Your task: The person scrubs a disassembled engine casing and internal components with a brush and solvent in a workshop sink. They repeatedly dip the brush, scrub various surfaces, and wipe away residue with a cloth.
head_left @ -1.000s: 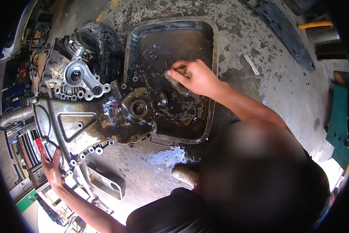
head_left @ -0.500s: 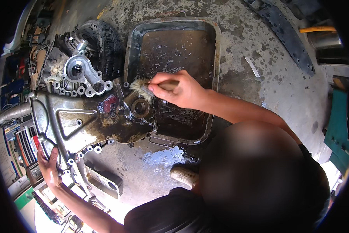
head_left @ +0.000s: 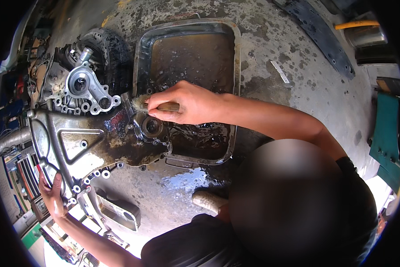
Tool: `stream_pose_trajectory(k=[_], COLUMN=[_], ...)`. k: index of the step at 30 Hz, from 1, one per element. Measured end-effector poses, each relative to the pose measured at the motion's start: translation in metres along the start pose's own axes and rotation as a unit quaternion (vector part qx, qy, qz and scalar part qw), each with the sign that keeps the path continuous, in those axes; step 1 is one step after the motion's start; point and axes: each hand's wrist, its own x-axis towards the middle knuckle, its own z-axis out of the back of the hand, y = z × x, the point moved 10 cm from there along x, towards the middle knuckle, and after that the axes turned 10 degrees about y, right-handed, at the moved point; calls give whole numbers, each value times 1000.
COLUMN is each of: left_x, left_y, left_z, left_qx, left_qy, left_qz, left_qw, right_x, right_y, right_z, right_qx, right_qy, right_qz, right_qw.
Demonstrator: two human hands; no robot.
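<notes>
1. At far left, a worker's bare left hand [head_left: 53, 200] clasps the lower-left edge of a large silver-and-brown cast-metal cover [head_left: 91, 144], thumb on the near face, the fingers partly hidden.
2. The cover spans the space from that hand to the tray: a raised triangle on its glossy, pale left side, bolt-hole lugs below, brown grime thickening toward the round bore at right.
3. Above it sit a bright silver, matte metal casting [head_left: 79, 82] with a round opening and, just right, a black ribbed rubber tyre [head_left: 115, 55].
4. A pale-bristled, wooden-handled brush [head_left: 168, 107] slants at the cover's upper edge, its frayed tip near the bore.
5. The right hand [head_left: 188, 104] pinches the brush handle between thumb and fingers.
6. Beneath that arm, a grey, round-cornered metal tray [head_left: 237, 71] holds murky brown liquid, the cover's right end overhanging it.
7. Farther right stretches a stained, blotchy grey concrete floor [head_left: 257, 49].
</notes>
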Motion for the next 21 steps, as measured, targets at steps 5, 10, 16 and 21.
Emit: stream_pose_trajectory(k=[5,10,16,21], left_x=[2,1,-8,-4], left_y=[10,9,9,-9], left_z=[6,17,9,-3], left_qx=[-13,68,46,96], left_qy=[-2,-23,-19,0], left_qz=[2,-31,-48,-48], left_qw=[1000,997,998,994], right_x=[-20,-71,-37,-28], right_y=[-52,-158,-52,-9], right_z=[58,79,47,9], right_qx=[-131,-322,125,-12], right_qy=[-44,71,-58,58], right_qz=[-162,-379,-221,-142], right_qw=[977,865,966,988])
